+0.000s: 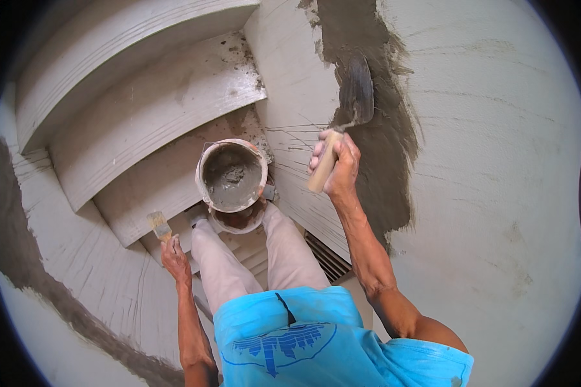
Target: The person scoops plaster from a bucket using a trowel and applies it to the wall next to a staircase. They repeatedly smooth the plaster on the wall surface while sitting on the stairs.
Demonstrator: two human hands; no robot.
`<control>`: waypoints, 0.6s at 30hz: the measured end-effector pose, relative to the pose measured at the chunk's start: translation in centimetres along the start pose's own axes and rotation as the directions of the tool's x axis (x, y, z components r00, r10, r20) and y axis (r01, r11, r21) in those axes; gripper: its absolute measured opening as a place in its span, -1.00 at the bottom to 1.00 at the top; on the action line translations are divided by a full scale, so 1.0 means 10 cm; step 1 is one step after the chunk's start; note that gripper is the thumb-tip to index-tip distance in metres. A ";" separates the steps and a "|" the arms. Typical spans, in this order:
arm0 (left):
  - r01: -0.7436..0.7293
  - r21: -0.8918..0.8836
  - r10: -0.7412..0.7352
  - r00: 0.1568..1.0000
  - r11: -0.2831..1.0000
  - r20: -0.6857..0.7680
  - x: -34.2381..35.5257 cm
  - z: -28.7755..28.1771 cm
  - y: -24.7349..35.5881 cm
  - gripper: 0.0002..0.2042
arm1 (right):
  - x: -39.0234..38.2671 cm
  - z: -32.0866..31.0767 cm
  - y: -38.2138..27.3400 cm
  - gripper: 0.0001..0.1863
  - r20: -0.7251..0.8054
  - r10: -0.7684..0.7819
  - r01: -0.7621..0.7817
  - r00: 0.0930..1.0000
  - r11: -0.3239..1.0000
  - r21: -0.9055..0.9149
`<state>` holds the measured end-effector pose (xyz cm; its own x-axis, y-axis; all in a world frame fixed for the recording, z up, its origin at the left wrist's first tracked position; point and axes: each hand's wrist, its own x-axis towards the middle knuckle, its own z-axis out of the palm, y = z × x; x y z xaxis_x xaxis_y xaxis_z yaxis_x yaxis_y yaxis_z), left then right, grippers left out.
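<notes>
My right hand (337, 161) is closed round the wooden handle of a trowel (356, 90). The trowel's dark blade lies against a band of wet grey mortar (384, 155) on the pale wall to my right. Lower on the left, my left hand (174, 258) grips a small flat brush (159, 226) with pale, mortar-stained bristles, held away from any surface. Between the two hands, in front of my legs, stands a white bucket (200, 177) holding grey wet mortar (232, 177).
Curved pale stairs (142, 129) rise ahead and to the left, with dark specks near the wall. Another grey mortar band (19, 238) runs along the left wall. A dark slatted grille (326, 258) lies beside my right leg. A second container (239, 222) shows under the bucket.
</notes>
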<state>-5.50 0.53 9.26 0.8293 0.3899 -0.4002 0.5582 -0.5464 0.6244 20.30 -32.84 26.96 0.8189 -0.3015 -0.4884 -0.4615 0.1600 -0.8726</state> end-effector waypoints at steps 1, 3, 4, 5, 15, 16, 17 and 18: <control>0.001 0.001 -0.001 1.000 1.000 -0.001 0.00 0.00 0.00 -0.80 | -0.07 -0.05 0.03 -0.69 -0.018 0.015 -0.015 1.000 1.000 -0.007; 0.004 0.000 -0.004 1.000 1.000 0.000 -0.01 -0.01 0.01 -0.80 | -0.22 -0.12 0.11 -0.68 -0.042 0.019 -0.019 0.999 1.000 0.002; 0.000 0.005 0.000 1.000 1.000 -0.006 -0.01 0.00 0.01 -0.80 | -0.30 -0.15 0.15 -0.68 -0.045 0.010 -0.009 0.999 1.000 0.017; -0.004 0.009 0.004 1.000 1.000 -0.011 -0.01 0.00 -0.01 -0.81 | -0.35 -0.16 0.18 -0.67 -0.047 0.001 0.000 0.999 0.999 0.032; -0.050 0.040 0.050 0.999 0.998 0.008 -0.01 0.04 -0.03 -0.82 | 0.04 0.09 0.08 -0.68 0.063 0.074 -0.071 0.995 0.997 -0.039; -0.037 0.039 0.037 0.999 0.999 0.008 -0.01 0.03 -0.01 -0.82 | 0.08 0.07 0.11 -0.68 0.055 0.051 -0.048 0.997 0.998 -0.050; -0.024 0.039 0.024 1.000 0.999 0.009 0.00 0.02 0.02 -0.82 | 0.08 0.06 0.10 -0.68 0.029 0.038 -0.036 0.999 0.998 -0.059; -0.008 0.039 0.008 1.000 0.999 0.009 0.00 0.01 0.02 -0.83 | 0.07 0.04 0.10 -0.68 0.005 0.027 -0.027 1.000 0.997 -0.069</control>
<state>-5.35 0.34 9.32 0.8337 0.3792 -0.4013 0.5521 -0.5783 0.6006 20.50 -32.52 25.75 0.8079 -0.2920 -0.5119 -0.5056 0.1028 -0.8566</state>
